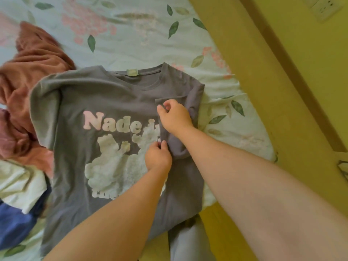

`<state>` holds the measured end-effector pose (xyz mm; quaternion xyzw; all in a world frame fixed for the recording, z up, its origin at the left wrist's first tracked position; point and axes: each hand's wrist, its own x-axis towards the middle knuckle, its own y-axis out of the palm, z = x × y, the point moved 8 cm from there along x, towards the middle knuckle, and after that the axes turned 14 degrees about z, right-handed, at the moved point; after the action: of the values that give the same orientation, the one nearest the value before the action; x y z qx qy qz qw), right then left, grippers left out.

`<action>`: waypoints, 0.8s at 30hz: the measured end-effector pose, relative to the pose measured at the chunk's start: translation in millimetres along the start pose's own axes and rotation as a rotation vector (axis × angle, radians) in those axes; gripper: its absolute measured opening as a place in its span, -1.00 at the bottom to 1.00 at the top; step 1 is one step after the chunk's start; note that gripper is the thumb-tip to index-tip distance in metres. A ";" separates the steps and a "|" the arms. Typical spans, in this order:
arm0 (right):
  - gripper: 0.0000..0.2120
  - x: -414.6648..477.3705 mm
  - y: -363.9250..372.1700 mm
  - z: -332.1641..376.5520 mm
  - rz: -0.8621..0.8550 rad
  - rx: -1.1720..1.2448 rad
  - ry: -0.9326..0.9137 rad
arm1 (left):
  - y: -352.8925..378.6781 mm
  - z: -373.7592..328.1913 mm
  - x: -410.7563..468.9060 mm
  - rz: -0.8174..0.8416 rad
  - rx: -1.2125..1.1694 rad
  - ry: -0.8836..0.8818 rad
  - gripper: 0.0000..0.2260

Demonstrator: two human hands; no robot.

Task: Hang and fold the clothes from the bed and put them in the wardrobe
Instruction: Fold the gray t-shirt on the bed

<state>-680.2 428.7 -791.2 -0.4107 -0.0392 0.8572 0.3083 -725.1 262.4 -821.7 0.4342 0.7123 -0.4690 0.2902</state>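
The grey T-shirt (79,102) lies front up on the bed, spread over the pale floral sheet (131,34), its neckline with a small green label (132,72) pointing away from the person. Its print shows pink-and-white lettering above pale, fuzzy figures. The shirt's right-hand side, sleeve included, is folded inward over the front, so that the folded sleeve (177,146) covers the end of the lettering. The right hand (175,115) rests on this flap near the shoulder, its fingers curled and pinching the upper edge of the fold. The left hand (158,157) sits just below, thumb and fingers pinching the same edge lower down, close to the print. The other sleeve lies flat and unfolded at the far left. Beside it a rust-coloured garment (33,59) is heaped in a crumpled pile, touching the shirt's shoulder. Nearer the person, at the left edge, lie a white cloth (20,181) and a blue garment (15,223). A yellow wooden frame (254,72) runs along the bed's right side, and a wall socket (325,8) shows in the top corner.
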 end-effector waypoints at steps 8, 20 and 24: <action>-0.83 -1.5 -10.6 12.8 -0.171 -0.247 -0.114 | -12.3 0.6 22.2 0.262 0.155 0.146 -0.77; -0.65 25.7 -87.6 18.9 0.057 -1.019 0.148 | -23.7 -48.7 33.3 0.246 -0.117 0.160 -0.70; -0.89 37.7 -84.2 33.6 0.025 -0.831 -0.018 | -35.2 -52.9 33.2 0.018 -0.023 0.224 -0.90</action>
<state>-680.7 524.0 -767.7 -0.4931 -0.3794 0.7757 0.1057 -771.9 316.1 -813.6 0.4871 0.7414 -0.4068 0.2181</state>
